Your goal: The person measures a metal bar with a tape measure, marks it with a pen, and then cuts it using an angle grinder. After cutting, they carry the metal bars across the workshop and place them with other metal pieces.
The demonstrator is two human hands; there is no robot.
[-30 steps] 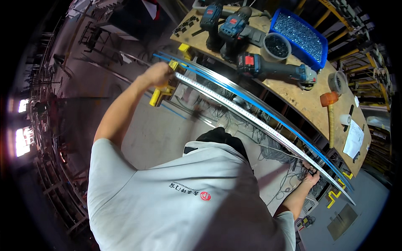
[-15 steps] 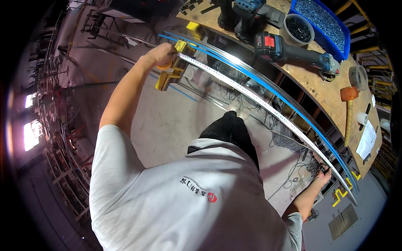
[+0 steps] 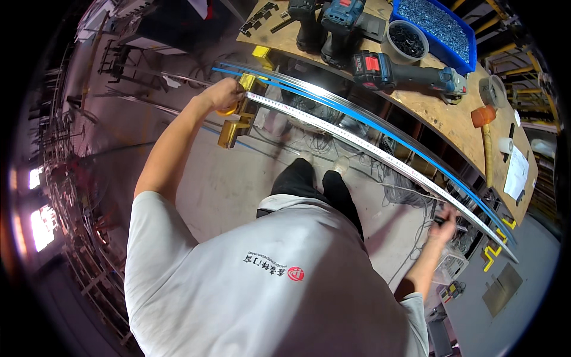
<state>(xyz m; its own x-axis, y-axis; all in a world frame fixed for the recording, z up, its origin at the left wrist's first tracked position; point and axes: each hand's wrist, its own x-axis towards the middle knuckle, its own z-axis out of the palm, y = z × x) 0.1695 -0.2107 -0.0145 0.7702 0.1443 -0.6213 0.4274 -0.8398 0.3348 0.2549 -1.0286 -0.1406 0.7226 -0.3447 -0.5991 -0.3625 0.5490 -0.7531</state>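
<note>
Since the earlier frames the view has been sliding toward the counter, so the power tools are now sitting higher at 12 o'clock and the right hand is rising to meet the tape. At 11 o'clock the left hand (image 3: pixel 223 95) is pressing its grip closed around the yellow tape measure case (image 3: pixel 233 107), holding it at the near end of the long metal strips (image 3: pixel 380 122), just above a yellow clamp (image 3: pixel 235 128). The tape blade (image 3: pixel 369 146) is running across the middle from 11 toward 4 o'clock, lying along the blue-edged strips. At 4 o'clock the right hand (image 3: pixel 443 226) is reaching up to the far stretch of the blade; it is blurred, so I cannot tell whether its grip is pinching the blade or only touching it. This is looking like the measuring step along the strips, and the next move is likely calling for keeping the blade taut and flat and steadying the far end for a reading. The wooden counter (image 3: pixel 440 110) is carrying cordless drills (image 3: pixel 333 24), a grinder (image 3: pixel 404 71), a blue bin of screws (image 3: pixel 437 24), a mallet (image 3: pixel 485 128) and papers. Below, a grey concrete floor (image 3: pixel 226 184) with loose cables is spreading through a dim workshop with racks at 9 o'clock.
</note>
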